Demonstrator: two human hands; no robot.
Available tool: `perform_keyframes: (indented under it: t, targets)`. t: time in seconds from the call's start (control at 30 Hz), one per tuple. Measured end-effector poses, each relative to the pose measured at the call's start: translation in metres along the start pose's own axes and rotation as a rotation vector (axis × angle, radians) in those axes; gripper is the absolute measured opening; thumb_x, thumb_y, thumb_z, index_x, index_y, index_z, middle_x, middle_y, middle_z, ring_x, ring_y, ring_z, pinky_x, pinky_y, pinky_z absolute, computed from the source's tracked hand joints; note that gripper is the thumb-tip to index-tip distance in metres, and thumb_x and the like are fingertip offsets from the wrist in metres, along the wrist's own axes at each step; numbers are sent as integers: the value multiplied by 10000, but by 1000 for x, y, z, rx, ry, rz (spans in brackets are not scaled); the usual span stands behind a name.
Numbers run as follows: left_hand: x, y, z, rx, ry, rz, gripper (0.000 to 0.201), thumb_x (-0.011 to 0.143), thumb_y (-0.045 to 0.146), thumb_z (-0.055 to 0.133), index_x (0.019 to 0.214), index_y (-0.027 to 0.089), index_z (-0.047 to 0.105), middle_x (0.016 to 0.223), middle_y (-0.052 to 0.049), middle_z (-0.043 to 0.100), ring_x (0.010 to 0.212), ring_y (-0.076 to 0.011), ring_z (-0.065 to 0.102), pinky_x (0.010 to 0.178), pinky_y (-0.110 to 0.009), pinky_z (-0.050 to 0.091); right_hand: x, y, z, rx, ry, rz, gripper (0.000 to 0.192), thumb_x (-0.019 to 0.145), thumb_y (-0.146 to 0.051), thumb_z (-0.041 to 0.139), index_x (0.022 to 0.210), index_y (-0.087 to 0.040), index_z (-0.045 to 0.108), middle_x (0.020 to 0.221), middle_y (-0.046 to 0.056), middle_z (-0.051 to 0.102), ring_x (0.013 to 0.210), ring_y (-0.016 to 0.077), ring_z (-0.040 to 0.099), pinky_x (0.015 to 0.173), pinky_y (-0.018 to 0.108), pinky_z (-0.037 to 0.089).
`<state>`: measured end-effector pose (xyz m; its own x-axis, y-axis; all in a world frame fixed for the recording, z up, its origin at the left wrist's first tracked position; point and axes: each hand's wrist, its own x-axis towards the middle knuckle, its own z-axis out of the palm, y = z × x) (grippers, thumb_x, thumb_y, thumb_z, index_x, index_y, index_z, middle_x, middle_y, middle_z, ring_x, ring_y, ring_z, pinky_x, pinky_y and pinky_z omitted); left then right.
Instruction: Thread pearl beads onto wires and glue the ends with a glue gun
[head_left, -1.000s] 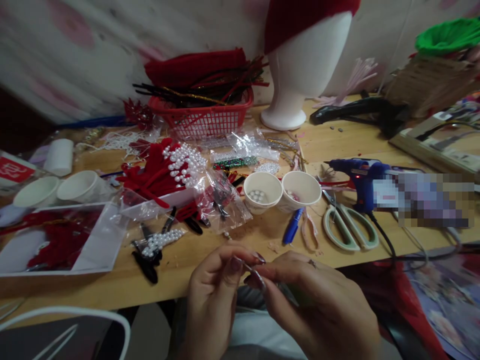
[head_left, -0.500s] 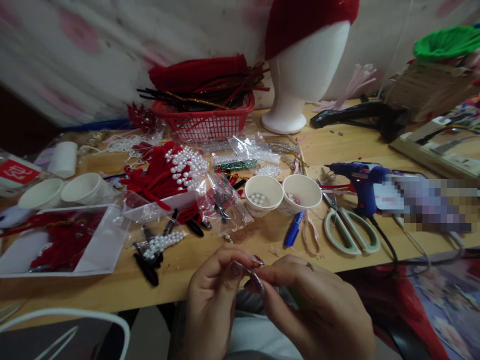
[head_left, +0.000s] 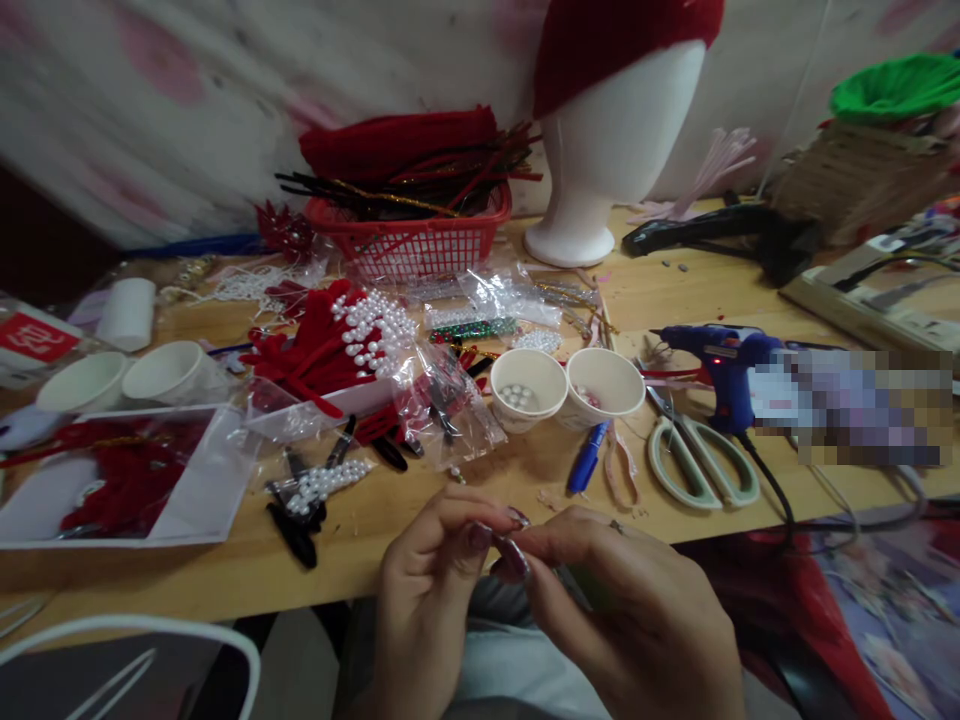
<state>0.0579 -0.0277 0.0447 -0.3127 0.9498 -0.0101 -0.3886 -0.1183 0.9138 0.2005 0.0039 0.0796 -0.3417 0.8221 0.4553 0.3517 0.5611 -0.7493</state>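
Pink-patterned pale wall [head_left: 420, 60]; wooden table [head_left: 682, 295]

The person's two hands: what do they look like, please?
The left hand and right hand are ungloved; their visible nails are glossy dark red. A ring sits on a right-hand finger. Sleeves are not clearly visible.

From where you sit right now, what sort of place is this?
Looks like a craft workbench, probably for making hair accessories or ornaments: a blue hot-glue gun, scissors with pale green handles and clustered white pearl beads.
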Motion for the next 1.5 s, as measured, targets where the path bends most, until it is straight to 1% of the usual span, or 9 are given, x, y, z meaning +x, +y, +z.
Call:
perform_keyframes:
  t: [0.3,0.43,0.63,0.73,0.87,1.0,1.2,1.33,1.5]
  targets:
    - [-3,2,3,30,14,31,162,926,381,790,831,271,861,830,-36,755,767,-145,708,667,-168,561,-3,1,-1,32,-28,14,112,930,-108,713,957,-214,739,792,-15,816,655,142,785,665,203,635]
    - [-2,-1,3,49,43,88,143,911,371,806,832,272,872,827,-52,781,755,-153,738,616,-158,577,0,2,1,88,14,35,105,924,-113,718,909,-212,749,750,-24,800,621,129,765,621,186,609]
    - [0,-7,2,-190,66,-89,135,771,413,926,847,314,876,843,-34,841,769,-180,798,618,-189,626,5,0,10,155,94,57,99,929,-136,731,878,-213,766,732,-32,800,602,122,757,574,172,581]
    - [1,-5,1,-242,71,-81,78,778,343,931,790,313,859,849,-5,828,792,-152,795,653,-169,620,3,1,13,130,79,32,92,939,-137,725,902,-215,756,738,-36,796,616,121,759,594,180,580]
    - [1,-2,0,-259,73,-89,114,773,366,933,781,287,851,853,-18,796,829,-163,778,734,-221,634,0,5,14,130,25,-26,129,941,-110,704,1021,-205,739,847,-6,818,735,142,789,689,209,606]
    - [1,-2,0,-266,60,-93,141,777,368,929,761,258,842,845,-19,750,801,-156,748,730,-229,613,0,4,15,64,3,-81,189,945,-71,680,1070,-207,722,877,1,823,758,152,786,713,238,607]
    - [-4,6,13,-282,237,-155,230,674,432,986,745,271,838,778,16,754,759,-125,720,726,-194,588,3,-1,15,66,32,-148,218,951,-30,629,1057,-203,707,856,14,815,717,149,761,668,252,601]
    - [-4,6,13,-341,260,-160,252,635,382,1013,692,250,807,757,34,744,734,-111,723,737,-183,597,4,-1,15,81,26,-149,207,947,-30,624,1055,-184,712,835,20,801,722,148,757,666,251,598]
    - [-1,-1,7,-308,185,-101,182,707,375,974,735,258,838,799,8,762,732,-133,741,656,-186,614,1,0,18,107,9,-115,240,948,-24,611,1074,-203,708,876,32,810,761,163,768,704,273,621]
